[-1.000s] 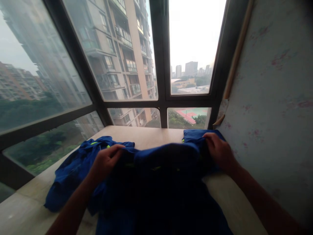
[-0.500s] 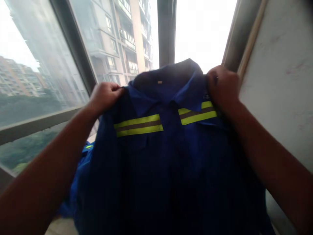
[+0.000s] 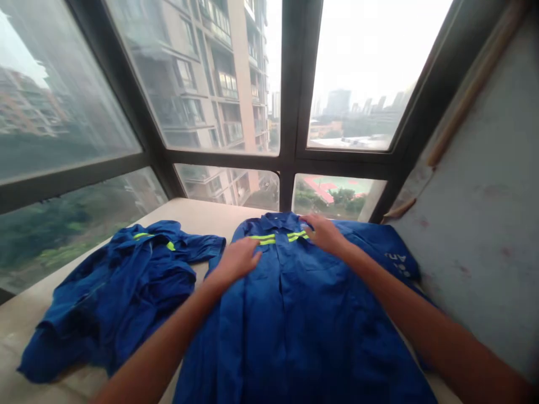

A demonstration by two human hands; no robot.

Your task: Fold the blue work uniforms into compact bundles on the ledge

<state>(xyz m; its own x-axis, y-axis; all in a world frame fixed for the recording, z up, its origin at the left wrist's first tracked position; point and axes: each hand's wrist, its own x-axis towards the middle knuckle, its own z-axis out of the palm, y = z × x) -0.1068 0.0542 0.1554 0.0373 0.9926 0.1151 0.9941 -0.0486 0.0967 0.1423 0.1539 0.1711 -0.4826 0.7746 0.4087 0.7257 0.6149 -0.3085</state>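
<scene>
A blue jacket point(image 3: 295, 314) with yellow-green stripes lies front up on the pale ledge, its collar toward the windows. My left hand point(image 3: 239, 258) is over the chest at the left stripe, fingers apart and holding nothing. Near the collar and the right stripe is my right hand point(image 3: 323, 231), its fingers spread, with no cloth gripped. One sleeve, with white lettering, extends to the right by the wall.
A second blue garment point(image 3: 138, 286) lies crumpled on the ledge point(image 3: 202, 214) at the left. Dark window frames point(image 3: 290, 123) rise behind, and a stained white wall point(image 3: 484, 224) stands at the right.
The jacket has come down from being held up by the shoulders and now lies on the ledge. Both hands have let go of it. More of the second garment shows.
</scene>
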